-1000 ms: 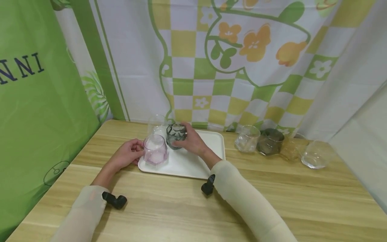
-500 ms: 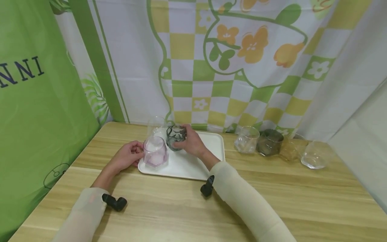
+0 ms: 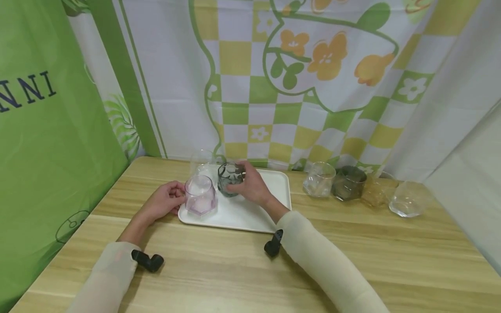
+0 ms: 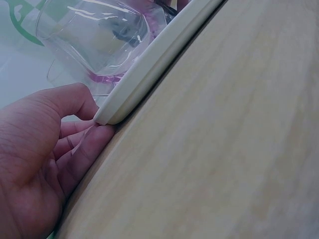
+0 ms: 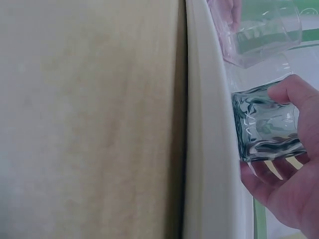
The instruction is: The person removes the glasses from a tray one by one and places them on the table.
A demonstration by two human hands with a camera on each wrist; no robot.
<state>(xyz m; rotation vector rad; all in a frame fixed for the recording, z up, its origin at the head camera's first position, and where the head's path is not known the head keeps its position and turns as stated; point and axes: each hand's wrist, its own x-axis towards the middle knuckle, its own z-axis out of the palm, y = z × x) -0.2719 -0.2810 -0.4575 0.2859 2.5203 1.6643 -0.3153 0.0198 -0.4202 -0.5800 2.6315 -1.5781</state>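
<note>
My left hand (image 3: 166, 200) pinches the left corner of a white rectangular tray (image 3: 250, 213), thumb at the rim and fingers beside its outer edge. Close by that hand, a pink-tinted faceted glass (image 3: 200, 202) stands upright on the tray. My right hand (image 3: 253, 184) grips a smoky grey-green glass (image 3: 225, 177) from its right side, thumb towards the front. In the right wrist view this glass (image 5: 266, 122) is upright, its base at the tray surface. Behind the pink glass is a clear glass (image 3: 201, 161), partly hidden by it.
A row at the right back of the wooden table (image 3: 219, 269) holds a clear glass (image 3: 318, 182), a dark grey glass (image 3: 348, 184), an amber glass (image 3: 376, 193) and another clear glass (image 3: 407, 202). A patterned curtain (image 3: 274, 113) hangs directly behind; green cloth (image 3: 58, 152) borders the left.
My right hand and the smoky glass have shifted slightly to the right, away from the pink glass. The left hand stays at the tray corner.
</note>
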